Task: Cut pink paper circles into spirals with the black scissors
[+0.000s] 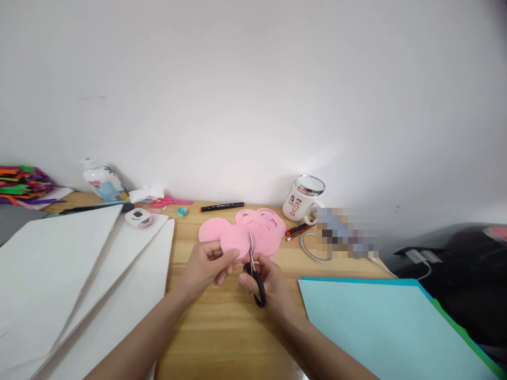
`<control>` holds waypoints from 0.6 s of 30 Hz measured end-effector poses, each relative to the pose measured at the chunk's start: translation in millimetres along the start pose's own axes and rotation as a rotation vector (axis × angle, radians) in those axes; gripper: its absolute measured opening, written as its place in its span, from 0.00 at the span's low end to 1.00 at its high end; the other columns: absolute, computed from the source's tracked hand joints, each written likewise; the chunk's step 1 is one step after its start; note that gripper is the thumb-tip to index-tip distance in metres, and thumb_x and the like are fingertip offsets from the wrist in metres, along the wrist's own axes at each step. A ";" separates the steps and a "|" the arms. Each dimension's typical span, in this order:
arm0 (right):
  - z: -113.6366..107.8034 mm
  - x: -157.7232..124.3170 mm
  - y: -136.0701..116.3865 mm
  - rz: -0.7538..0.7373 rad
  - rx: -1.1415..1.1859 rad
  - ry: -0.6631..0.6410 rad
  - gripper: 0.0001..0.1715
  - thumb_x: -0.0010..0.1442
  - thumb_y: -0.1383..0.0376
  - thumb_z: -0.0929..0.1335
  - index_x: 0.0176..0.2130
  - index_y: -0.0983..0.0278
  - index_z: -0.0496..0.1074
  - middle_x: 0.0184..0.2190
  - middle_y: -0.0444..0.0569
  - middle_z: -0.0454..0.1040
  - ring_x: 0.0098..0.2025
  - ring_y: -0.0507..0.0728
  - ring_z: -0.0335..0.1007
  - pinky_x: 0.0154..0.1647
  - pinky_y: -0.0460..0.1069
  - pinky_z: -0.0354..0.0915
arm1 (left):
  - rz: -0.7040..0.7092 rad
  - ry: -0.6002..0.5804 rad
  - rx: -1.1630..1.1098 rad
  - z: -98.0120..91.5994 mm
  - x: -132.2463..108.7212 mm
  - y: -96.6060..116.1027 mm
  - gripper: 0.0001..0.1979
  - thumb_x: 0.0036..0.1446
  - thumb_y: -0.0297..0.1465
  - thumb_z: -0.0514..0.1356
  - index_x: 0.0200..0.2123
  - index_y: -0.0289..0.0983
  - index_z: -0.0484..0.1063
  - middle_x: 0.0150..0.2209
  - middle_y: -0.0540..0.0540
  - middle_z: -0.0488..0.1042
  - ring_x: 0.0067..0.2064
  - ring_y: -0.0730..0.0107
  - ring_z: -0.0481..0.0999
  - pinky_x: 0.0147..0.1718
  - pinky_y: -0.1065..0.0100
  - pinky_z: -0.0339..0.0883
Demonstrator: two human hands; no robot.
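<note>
My left hand (206, 264) pinches the lower edge of a round pink paper piece (236, 240), held just above the wooden desk (222, 327). In my right hand (267, 279) are black-handled scissors (253, 272), fingers through the loops, blades pointing up into the pink piece. More pink paper lies flat behind it: a plain pink circle (214, 229) to the left and pink sheets with cut-out holes (263, 224) to the right.
Large white sheets (71, 279) cover the desk's left; light blue and green sheets (388, 327) lie at right. Along the wall: a white bottle (103, 179), pink scissors (170, 201), a black marker (222, 207), a white mug (303, 199), red pens (298, 230), a cable (311, 248). Coloured strips (24, 184) sit far left.
</note>
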State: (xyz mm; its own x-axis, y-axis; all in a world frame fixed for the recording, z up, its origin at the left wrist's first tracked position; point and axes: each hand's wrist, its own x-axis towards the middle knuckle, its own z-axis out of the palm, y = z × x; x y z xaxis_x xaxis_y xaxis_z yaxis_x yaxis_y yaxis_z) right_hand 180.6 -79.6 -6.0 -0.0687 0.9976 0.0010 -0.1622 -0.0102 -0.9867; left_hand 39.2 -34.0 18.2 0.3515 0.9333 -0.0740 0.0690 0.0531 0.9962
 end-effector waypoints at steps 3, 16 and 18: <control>0.1 -0.3 -2.0 0.018 -0.012 0.008 0.21 0.42 0.53 0.71 0.28 0.63 0.60 0.14 0.35 0.57 0.16 0.46 0.48 0.16 0.42 0.46 | 0.004 -0.006 0.011 -0.6 -0.1 1.0 0.17 0.49 0.38 0.60 0.16 0.34 0.63 0.12 0.54 0.65 0.12 0.83 0.58 0.11 0.78 0.48; -0.9 -0.3 2.7 0.037 -0.038 0.022 0.20 0.42 0.55 0.71 0.29 0.62 0.61 0.13 0.35 0.58 0.14 0.46 0.51 0.14 0.42 0.48 | 0.036 0.017 -0.042 -2.7 1.1 -1.8 0.17 0.50 0.38 0.60 0.16 0.34 0.63 0.13 0.54 0.65 0.12 0.83 0.57 0.12 0.77 0.48; -1.0 -0.4 3.0 0.038 -0.033 0.022 0.20 0.43 0.55 0.71 0.29 0.63 0.61 0.13 0.35 0.58 0.14 0.46 0.51 0.14 0.41 0.48 | 0.035 0.027 -0.048 -2.8 1.1 -1.6 0.18 0.50 0.38 0.60 0.16 0.34 0.63 0.13 0.54 0.65 0.12 0.84 0.57 0.12 0.77 0.48</control>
State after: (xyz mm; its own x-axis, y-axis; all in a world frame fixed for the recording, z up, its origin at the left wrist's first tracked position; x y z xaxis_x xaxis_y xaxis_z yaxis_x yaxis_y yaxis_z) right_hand 181.1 -80.0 -9.1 -0.0521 0.9978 -0.0399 -0.1272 -0.0463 -0.9908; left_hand 36.9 -32.1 16.6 0.3275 0.9441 -0.0385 0.0122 0.0365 0.9993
